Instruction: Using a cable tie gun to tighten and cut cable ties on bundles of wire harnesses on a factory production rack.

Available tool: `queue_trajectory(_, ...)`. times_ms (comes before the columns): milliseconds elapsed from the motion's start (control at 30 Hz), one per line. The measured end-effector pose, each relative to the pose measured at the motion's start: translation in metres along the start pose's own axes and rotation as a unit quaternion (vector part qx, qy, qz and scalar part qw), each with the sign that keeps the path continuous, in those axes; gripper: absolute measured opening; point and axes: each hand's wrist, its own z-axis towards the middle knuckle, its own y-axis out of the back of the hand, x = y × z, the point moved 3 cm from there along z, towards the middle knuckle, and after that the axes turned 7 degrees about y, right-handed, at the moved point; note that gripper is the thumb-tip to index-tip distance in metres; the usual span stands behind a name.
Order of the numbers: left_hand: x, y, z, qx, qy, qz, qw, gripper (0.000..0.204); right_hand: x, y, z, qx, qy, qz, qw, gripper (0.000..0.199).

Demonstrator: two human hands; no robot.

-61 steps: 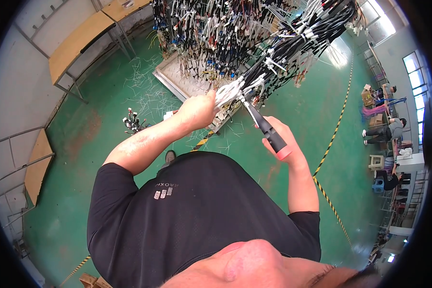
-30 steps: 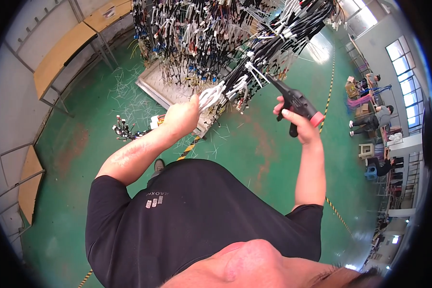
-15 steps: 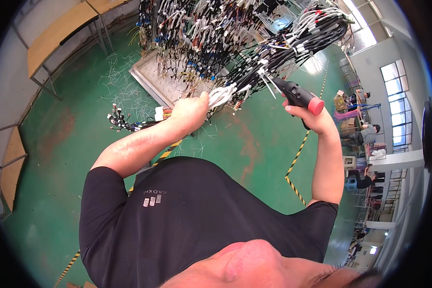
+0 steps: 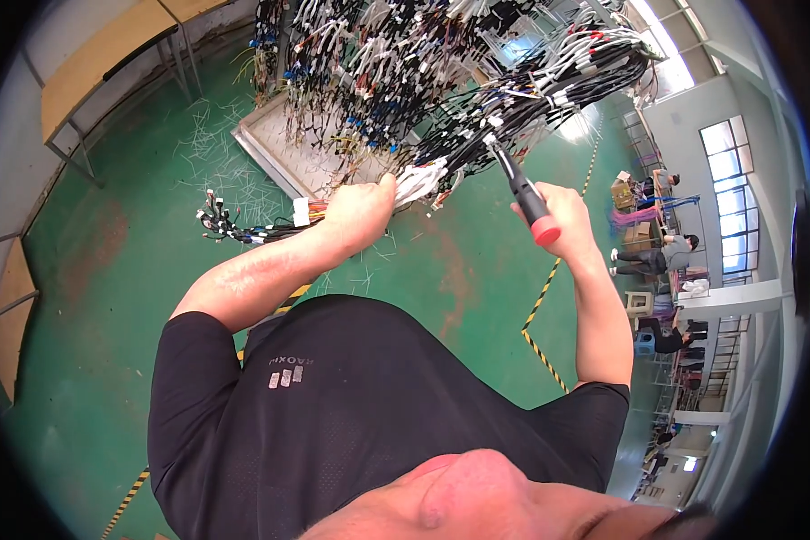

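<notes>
Far left: 1 wooden workbench (image 4: 99,67) on metal legs stands on the green floor (image 4: 126,261), with short white wire offcuts scattered on the floor near it. Loose wire ends with small connectors (image 4: 234,225) trail out to the left of the left hand, over the floor. Left hand (image 4: 360,211) is closed in a fist around a bundle of white-sheathed wires (image 4: 418,180); the bundle leaves the fist on the right and runs up into the hanging wire harness (image 4: 405,72), a dense mass of black and white cables with blue and white connectors. Behind the harness a pale flat board (image 4: 283,153) lies tilted against the floor. Right of the bundle: right hand (image 4: 558,216) is wrapped tight around the black handle of a hand tool (image 4: 524,193) with a red butt end; the tool points up and left, and its tip sits at the black cable bunch, just beside the white wires. Exact tip contact cannot be resolved. The 2 hands are near each other but apart. Yellow-black floor tape (image 4: 540,310) runs below the right forearm. Far right: seated people (image 4: 643,256) at stools, well apart from the harness.
</notes>
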Motion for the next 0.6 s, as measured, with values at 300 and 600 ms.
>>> queue_trajectory(300, 0.001, 0.001, 0.001, 0.013, 0.013, 0.008, 1.0, 0.02, -0.037, -0.047, -0.025, -0.193, 0.084, 0.085, 0.974, 0.042)
queue_trajectory(600, -0.003, 0.0, 0.003, 0.033, 0.032, 0.029, 0.999, 0.021, -0.054, -0.052, -0.034, -0.074, -0.054, 0.559, 0.824, 0.05)
